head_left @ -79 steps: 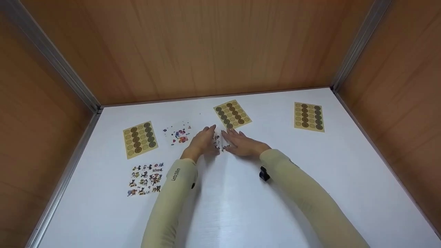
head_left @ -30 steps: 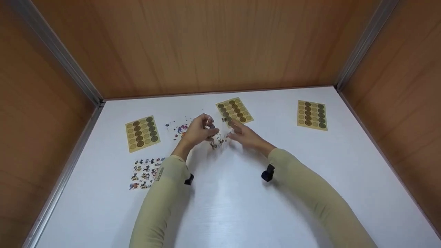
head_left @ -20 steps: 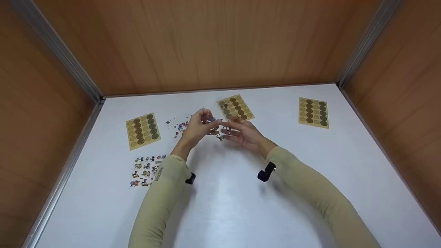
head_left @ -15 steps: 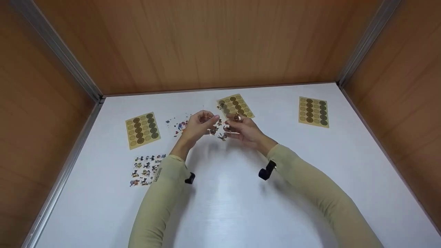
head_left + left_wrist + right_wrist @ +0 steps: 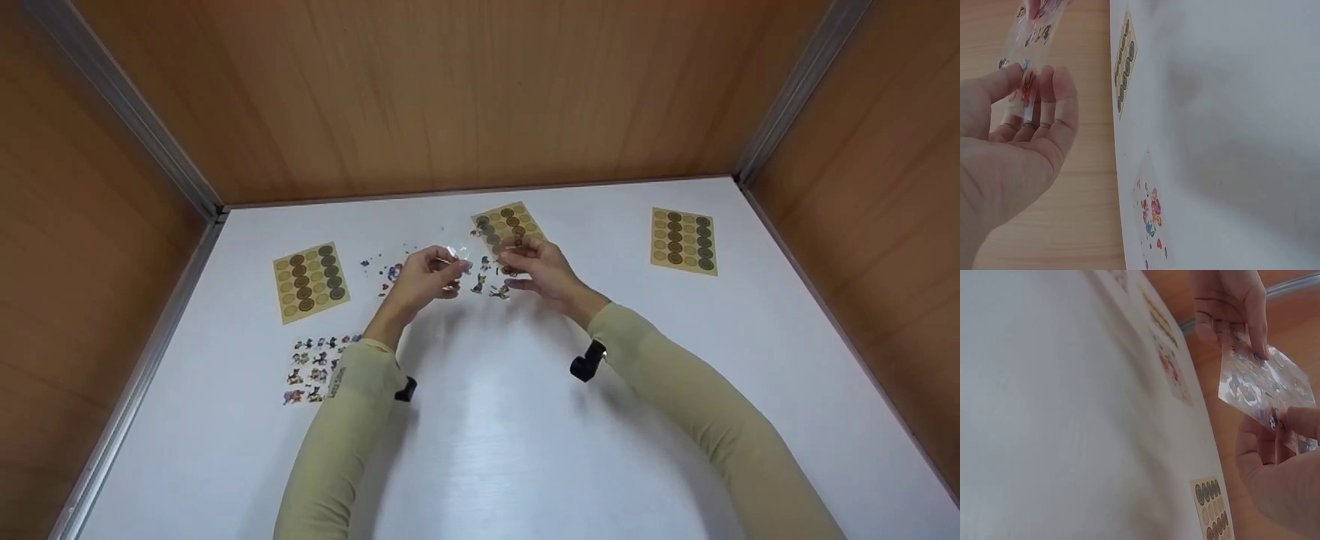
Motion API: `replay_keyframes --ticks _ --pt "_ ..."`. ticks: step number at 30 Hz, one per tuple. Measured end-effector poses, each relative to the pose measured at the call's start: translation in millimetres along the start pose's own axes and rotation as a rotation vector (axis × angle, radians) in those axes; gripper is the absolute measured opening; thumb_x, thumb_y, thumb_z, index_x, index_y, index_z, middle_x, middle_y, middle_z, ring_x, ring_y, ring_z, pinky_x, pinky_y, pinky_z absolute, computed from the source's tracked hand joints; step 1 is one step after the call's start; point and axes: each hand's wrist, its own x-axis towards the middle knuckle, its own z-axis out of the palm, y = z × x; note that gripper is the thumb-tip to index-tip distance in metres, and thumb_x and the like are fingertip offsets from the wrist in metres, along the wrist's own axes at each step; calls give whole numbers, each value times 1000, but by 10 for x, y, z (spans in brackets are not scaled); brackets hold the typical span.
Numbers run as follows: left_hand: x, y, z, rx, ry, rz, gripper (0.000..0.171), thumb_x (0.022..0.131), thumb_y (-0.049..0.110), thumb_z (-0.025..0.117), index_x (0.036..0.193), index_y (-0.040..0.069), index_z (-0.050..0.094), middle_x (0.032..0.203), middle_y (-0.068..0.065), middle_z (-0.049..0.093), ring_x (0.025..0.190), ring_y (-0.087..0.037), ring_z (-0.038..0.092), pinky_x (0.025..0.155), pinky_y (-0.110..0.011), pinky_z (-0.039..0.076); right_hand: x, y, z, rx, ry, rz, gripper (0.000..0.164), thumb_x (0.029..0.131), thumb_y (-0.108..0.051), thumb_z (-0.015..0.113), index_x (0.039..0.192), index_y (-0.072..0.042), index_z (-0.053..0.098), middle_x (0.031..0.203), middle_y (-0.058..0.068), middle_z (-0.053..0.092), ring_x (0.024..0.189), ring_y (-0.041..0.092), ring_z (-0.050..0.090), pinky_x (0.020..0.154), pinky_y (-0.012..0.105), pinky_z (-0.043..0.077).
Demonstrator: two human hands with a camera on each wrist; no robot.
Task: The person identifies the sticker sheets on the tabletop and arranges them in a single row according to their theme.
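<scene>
A clear sticker sheet [image 5: 480, 283] with small cartoon figures is held up off the table between my two hands. My left hand [image 5: 420, 281] pinches one side of it between thumb and fingers. On the opposite side my right hand [image 5: 553, 274] grips it the same way. In the right wrist view the see-through sheet [image 5: 1247, 385] looks shiny and slightly bent, its far end in the left hand [image 5: 1230, 298]. The left wrist view has the thumb of the left hand [image 5: 1022, 152] pressing on the sheet [image 5: 1030, 48], fingers behind it.
Three gold sheets of round stickers lie on the white table [image 5: 480, 435]: one left [image 5: 311, 283], one [image 5: 517, 217] behind my hands, one right [image 5: 683, 241]. A clear sheet with colourful stickers [image 5: 394, 271] and a cartoon sticker sheet [image 5: 311, 371] lie left. Wooden panels [image 5: 480, 97] enclose the table.
Both hands were low over the sticker sheet on the table. They have since lifted it, met near its middle, and moved apart with the sheet spread between them.
</scene>
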Motion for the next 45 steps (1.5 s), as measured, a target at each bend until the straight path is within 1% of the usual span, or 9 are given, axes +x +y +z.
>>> replay_keyframes --ticks 6,10,15,20,23,31,35,39,45 --pt "-6 -26 17 14 -47 -35 21 99 17 69 111 2 61 110 -25 64 98 -37 67 79 -41 62 35 -9 -53 19 44 -36 47 97 -9 69 140 1 51 113 9 63 95 19 64 80 34 61" --pt "-21 -18 -16 27 -72 -70 31 98 16 70 123 1 59 113 -21 64 108 -45 64 77 -41 62 41 -1 -61 -10 25 -45 48 97 -9 69 141 0 51 112 9 63 94 19 65 80 35 61" --pt "-82 -37 -114 64 -81 -75 39 97 11 70 129 -5 56 110 -19 65 108 -47 64 76 -39 63 33 11 -40 -68 -15 -47 52 97 -8 69 143 2 49 113 10 66 94 20 68 81 38 61" --pt "-220 -95 -222 87 -109 -67 38 97 10 70 129 -5 55 108 -18 65 106 -47 64 76 -39 63 13 73 28 -152 -61 -77 51 96 -6 71 142 2 51 116 12 70 101 27 69 78 38 62" --pt "-323 -128 -300 101 -129 -78 38 97 9 70 129 -6 54 108 -18 65 104 -46 65 76 -40 63 -10 109 88 -210 -99 -94 53 95 -7 72 143 -4 52 115 12 73 105 32 68 77 39 62" --pt "-634 -269 -523 170 -125 -143 37 97 7 68 128 -7 54 104 -20 69 100 -43 68 70 -38 63 -125 305 334 -288 -233 -158 76 95 -7 72 158 -22 32 109 19 72 101 40 67 68 41 63" --pt "-814 -454 -569 233 -112 -195 36 96 8 70 126 -5 57 100 -16 70 89 -34 72 69 -40 63 -200 470 438 -402 -309 -164 76 95 -8 72 159 -21 33 105 17 71 89 31 69 65 40 63" --pt "-951 -604 -598 320 -83 -204 32 95 10 72 122 -2 61 96 -12 71 79 -25 71 63 -38 62 -243 606 521 -558 -373 -202 69 97 -9 70 157 -17 37 100 9 71 79 26 69 63 38 62" --pt "-1034 -656 -652 348 -29 -225 31 94 9 72 121 -2 61 92 -11 69 71 -22 68 55 -34 59 -213 685 640 -724 -402 -280 60 97 -10 69 152 -7 44 93 2 67 77 16 65 64 31 58"
